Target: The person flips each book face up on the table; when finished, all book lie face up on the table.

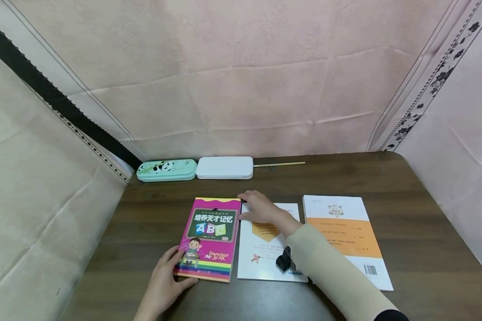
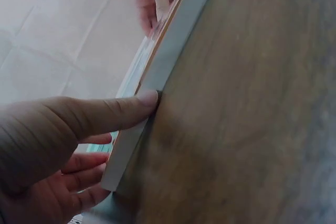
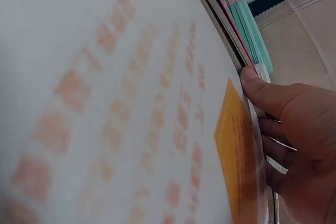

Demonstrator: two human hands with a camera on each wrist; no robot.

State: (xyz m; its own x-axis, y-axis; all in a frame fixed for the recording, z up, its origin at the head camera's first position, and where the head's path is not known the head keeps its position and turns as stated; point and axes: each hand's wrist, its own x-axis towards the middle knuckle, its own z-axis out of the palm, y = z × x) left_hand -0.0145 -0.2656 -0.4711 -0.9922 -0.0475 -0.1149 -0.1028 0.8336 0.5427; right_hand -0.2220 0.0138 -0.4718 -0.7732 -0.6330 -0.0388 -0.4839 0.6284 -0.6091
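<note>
A thick pink book (image 1: 221, 254) with a green panel and the letters ABC lies face up in the head view. My left hand (image 1: 166, 278) grips its near left corner, fingers at the left side and thumb along the near edge. In the left wrist view, the left thumb (image 2: 121, 111) lies across the pale edge of the book (image 2: 173, 40). My right hand (image 1: 261, 208) holds the far right corner, with the right thumb (image 3: 257, 82) against the book's side in the right wrist view. A white book (image 1: 251, 245) with an orange patch lies under the right forearm.
A white and orange book (image 1: 341, 236) lies at the right. Along the back of the brown table (image 1: 417, 249) stand a green panda case (image 1: 166, 170) and a white case (image 1: 225, 168), with a thin stick (image 1: 281, 164) beside it. Pale cloth (image 1: 241, 89) hangs behind.
</note>
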